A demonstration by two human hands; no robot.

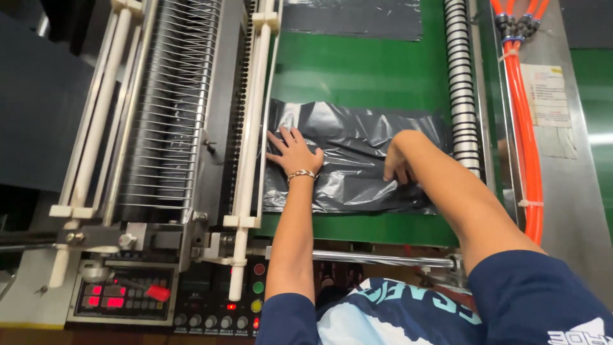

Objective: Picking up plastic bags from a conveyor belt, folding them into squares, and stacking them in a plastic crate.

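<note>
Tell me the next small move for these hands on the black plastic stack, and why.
Probably draw the right hand toward the body, lifting the pinched edge, while the left hand lies flat pinning the black bag stack on the green belt. The stack's surface looks wrinkled.

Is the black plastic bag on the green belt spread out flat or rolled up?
Spread out, with wrinkles: the black plastic bag lies on the green belt.

Glossy, wrinkled black plastic film (357, 160) is seen on a smooth matt green belt (357, 70); bare metal rollers (461, 83) and glossy orange hoses (527, 128) are shown.
</note>
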